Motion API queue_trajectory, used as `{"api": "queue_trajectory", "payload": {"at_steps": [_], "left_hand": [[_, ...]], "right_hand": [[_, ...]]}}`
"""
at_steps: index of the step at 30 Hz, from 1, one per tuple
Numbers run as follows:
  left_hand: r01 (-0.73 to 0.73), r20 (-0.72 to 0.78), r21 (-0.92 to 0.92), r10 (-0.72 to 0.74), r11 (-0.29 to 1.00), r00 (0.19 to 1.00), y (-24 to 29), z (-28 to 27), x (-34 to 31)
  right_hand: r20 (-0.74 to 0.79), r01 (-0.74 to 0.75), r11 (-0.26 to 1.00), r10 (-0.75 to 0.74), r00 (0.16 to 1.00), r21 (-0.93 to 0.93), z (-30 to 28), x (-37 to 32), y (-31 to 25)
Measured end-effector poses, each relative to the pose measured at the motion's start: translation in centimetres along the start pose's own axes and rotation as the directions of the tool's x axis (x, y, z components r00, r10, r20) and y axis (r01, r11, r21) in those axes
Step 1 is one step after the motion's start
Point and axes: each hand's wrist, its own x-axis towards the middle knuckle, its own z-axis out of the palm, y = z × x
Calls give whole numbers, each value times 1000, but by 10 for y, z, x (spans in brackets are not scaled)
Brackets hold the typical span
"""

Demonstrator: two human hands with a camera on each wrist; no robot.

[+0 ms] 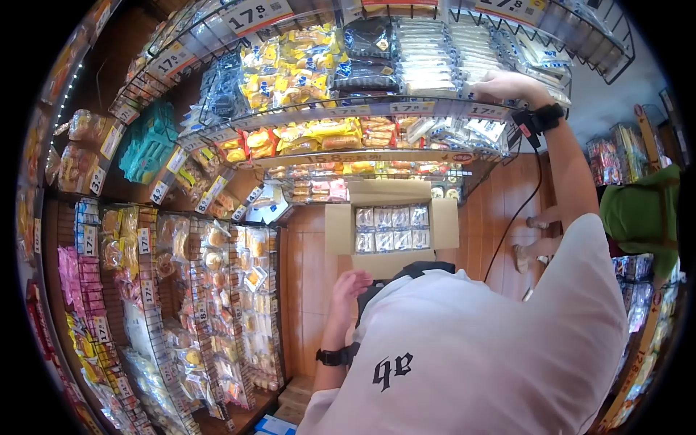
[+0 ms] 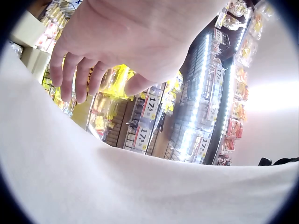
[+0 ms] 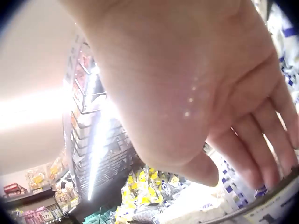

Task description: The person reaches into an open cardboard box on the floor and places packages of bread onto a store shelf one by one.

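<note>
My right hand (image 1: 500, 87) reaches over the front of the upper shelf and lies at the white packets (image 1: 470, 59) stacked on its right side. In the right wrist view its fingers (image 3: 254, 140) stretch down over white packets with blue checks (image 3: 233, 182), thumb apart from them. Nothing shows gripped in it. My left hand (image 1: 351, 284) hangs low in front of the body, near the cardboard box (image 1: 335, 228). Its fingers (image 2: 67, 77) are spread loosely and hold nothing. Inside the open box stand rows of small white packs (image 1: 392, 228).
Dark packs (image 1: 367, 40) and yellow packs (image 1: 297, 65) fill the shelf further left. A wire rail with price tags (image 1: 410, 109) edges it. Wire racks of snacks (image 1: 196, 290) line the left. A black cable (image 1: 513, 217) hangs from the right wrist. Another person's legs (image 1: 540, 254) show on the right.
</note>
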Motion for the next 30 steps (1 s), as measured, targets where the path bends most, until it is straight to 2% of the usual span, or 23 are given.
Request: {"api": "queue_trajectory", "payload": {"at_steps": [2, 3, 4, 6, 8, 10, 12, 13, 16, 17, 18, 20, 21, 22, 24, 25, 28, 29, 30], "left_hand": [[4, 0, -18, -4, 1000, 1000, -2, 0, 2], [9, 3, -24, -9, 1000, 1000, -4, -1, 2], [14, 5, -30, -14, 999, 1000, -6, -1, 2], [25, 7, -18, -25, 1000, 1000, -8, -1, 5], [30, 5, -1, -30, 1000, 1000, -8, 0, 5], [25, -2, 18, -24, 1000, 1000, -6, 0, 5], [11, -9, 4, -11, 1000, 1000, -7, -4, 5], [5, -12, -5, -6, 1000, 1000, -9, -5, 5], [20, -30, -20, -21, 1000, 999, -6, -5, 1], [23, -30, -16, -23, 1000, 999, -7, -6, 1], [24, -30, -13, -25, 1000, 999, -8, -7, 0], [24, -32, -15, -25, 1000, 999, -11, -7, -1], [25, -33, -16, -26, 1000, 999, -12, -8, -2], [26, -33, -17, -26, 1000, 999, -13, -10, -3], [8, -55, -46, -10, 999, 998, -16, -12, -5], [-1, -64, -58, -3, 998, 998, -18, -13, -5], [3, -64, -95, -9, 995, 998, -24, -14, -2], [8, -64, -88, -14, 996, 998, -25, -13, -1], [12, -65, -80, -17, 997, 998, -25, -12, -1]], "right_hand": [[86, -123, 989, 131, 988, -87, 11, 11, 10], [91, -121, 979, 107, 990, 161, 26, 19, 27], [82, -158, 959, 143, 986, 234, 30, 14, 23], [355, -222, 870, 58, 933, 441, 31, 19, 17], [261, -180, 930, 97, 960, 320, 28, 17, 8], [249, -220, 924, 143, 958, 314, 28, 23, 12], [333, -333, 845, 198, 922, 419, 33, 58, 44], [411, -303, 846, 111, 905, 439, 35, 75, 61], [250, -125, 933, 39, 967, 338, 41, 71, 58], [211, -141, 983, 114, 971, 115, 25, 29, 11], [132, -93, 995, 97, 987, -37, 25, 23, 2], [-19, 59, 993, -61, 998, -102, 32, 17, 2], [-71, 56, 990, -65, 995, -126, 31, 16, 7], [-153, 154, 982, -170, 974, -107, 28, 12, 13], [-392, 194, 976, -218, 894, -99, 16, -23, -11], [-520, 134, 976, -206, 829, -174, 17, -25, -12], [-580, 202, 871, -455, 675, -449, 29, 1, 15], [-514, 129, 922, -315, 798, -365, 32, 13, 23], [-486, 111, 923, -292, 824, -367, 30, 19, 24]]}}
